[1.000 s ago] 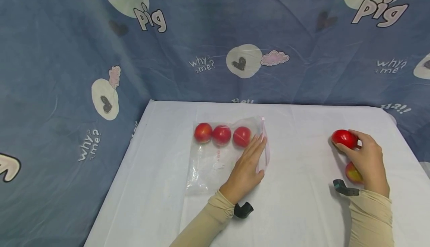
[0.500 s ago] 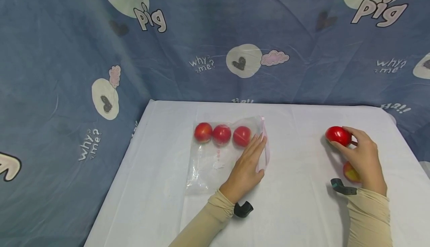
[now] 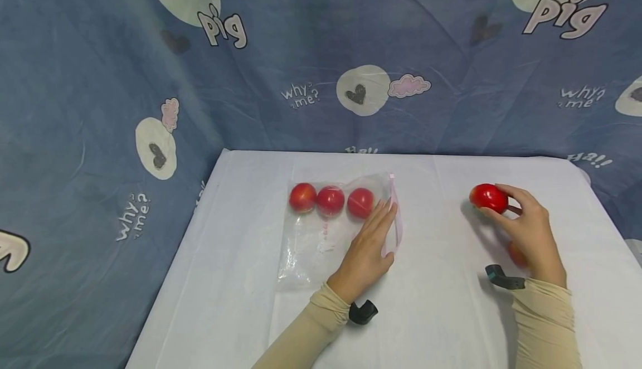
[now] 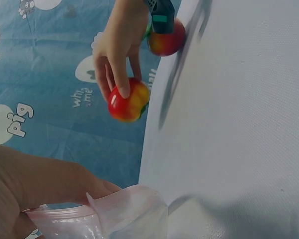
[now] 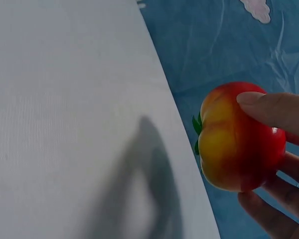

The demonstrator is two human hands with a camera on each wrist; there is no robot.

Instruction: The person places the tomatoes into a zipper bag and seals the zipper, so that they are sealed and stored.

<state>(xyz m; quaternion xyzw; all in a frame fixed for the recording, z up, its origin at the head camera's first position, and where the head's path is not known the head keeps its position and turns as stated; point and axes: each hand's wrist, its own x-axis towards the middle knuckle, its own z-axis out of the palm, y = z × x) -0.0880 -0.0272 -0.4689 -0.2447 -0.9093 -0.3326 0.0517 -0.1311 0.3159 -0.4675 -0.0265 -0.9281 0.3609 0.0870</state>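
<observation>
My right hand (image 3: 534, 235) holds a shiny red and yellow tomato (image 3: 487, 197) by its fingertips, above the right part of the table. Its green leaves point toward the table in the right wrist view, where thumb and fingers grip the tomato (image 5: 239, 144) from opposite sides. My left hand (image 3: 363, 252) rests with long, straight fingers on the mouth end of a clear zip bag (image 3: 306, 257). Three red round fruits (image 3: 330, 200) lie in a row inside the bag, along its far side. The left wrist view shows the bag's mouth (image 4: 134, 214) lifted a little beside my fingers.
Another red and yellow fruit (image 3: 516, 255) lies on the table, partly hidden behind my right hand; the left wrist view shows this fruit (image 4: 168, 40) too. A white cloth covers the table (image 3: 436, 302). A blue printed curtain (image 3: 281, 40) hangs behind and to the left.
My right hand has moved left and slightly away with the tomato, covering more of the fruit on the table. The left hand and the bag have stayed in place.
</observation>
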